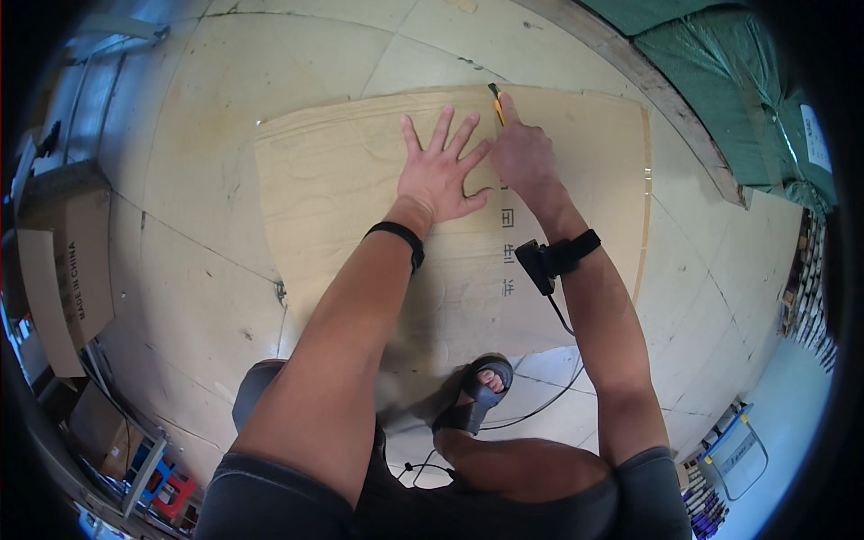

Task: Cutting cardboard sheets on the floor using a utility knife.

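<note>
A large flat sheet of brown cardboard (342, 207) lies on the floor in front of me. My left hand (438, 175) presses on it with the palm down and the fingers spread wide. Just to its right, my right hand (525, 157) is closed around a yellow and black utility knife (498, 103), the index finger stretched along it. The knife reaches the sheet's far edge; its blade is too small to make out. Dark printed marks run down the sheet below the right hand. A black strap with a small device (540, 265) sits on my right forearm.
An open cardboard box (67, 279) stands at the left. A green wrapped bundle (738, 90) rests on a wooden base (666, 90) at the far right. My sandalled foot (481, 387) is at the sheet's near edge, beside a thin black cable (540, 400). A red stool (174, 495) is at lower left.
</note>
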### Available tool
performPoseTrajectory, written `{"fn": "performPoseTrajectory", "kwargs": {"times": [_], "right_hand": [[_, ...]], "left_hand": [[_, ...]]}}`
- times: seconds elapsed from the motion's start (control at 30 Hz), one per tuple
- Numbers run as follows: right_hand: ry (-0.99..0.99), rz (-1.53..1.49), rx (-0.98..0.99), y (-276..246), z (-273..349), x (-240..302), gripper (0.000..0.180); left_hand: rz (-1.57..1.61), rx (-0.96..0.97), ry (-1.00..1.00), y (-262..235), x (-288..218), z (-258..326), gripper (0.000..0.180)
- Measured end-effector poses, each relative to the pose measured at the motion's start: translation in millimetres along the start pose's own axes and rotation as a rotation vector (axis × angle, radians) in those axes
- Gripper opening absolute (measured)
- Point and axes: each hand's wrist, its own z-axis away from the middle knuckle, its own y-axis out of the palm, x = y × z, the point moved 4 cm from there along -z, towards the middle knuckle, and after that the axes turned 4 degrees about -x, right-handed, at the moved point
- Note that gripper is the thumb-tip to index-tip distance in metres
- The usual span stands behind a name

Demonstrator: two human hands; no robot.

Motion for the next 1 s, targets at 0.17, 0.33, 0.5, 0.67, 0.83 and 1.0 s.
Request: {"fn": "performPoseTrajectory", "kwargs": {"times": [0.17, 0.33, 0.5, 0.67, 0.83, 1.0], "right_hand": [[0.088, 0.031, 0.104, -5.3, 8.7, 4.3, 0.071], [0.095, 0.044, 0.110, -4.6, 3.9, 13.2, 0.072], [0.000, 0.113, 0.044, 15.7, -11.9, -17.2, 0.066], [0.039, -0.112, 0.016, -1.7, -10.4, 2.3, 0.072], [0.072, -0.007, 0.048, -7.7, -3.4, 9.9, 0.070], [0.096, -0.002, 0.065, -12.2, 1.7, 19.0, 0.070]], "left_hand": [[0.010, 0.012, -0.006, 0.0, -0.4, -0.3, 0.073], [0.012, 0.005, -0.019, -0.9, 5.8, 2.0, 0.074], [0.031, -0.007, -0.004, 2.4, -2.6, -1.3, 0.073], [0.010, 0.004, -0.013, 1.5, 3.4, 2.0, 0.073], [-0.009, 0.013, -0.010, 1.1, 1.3, 0.3, 0.073], [0.005, 0.000, -0.014, 0.7, 4.8, 1.5, 0.072]]}}
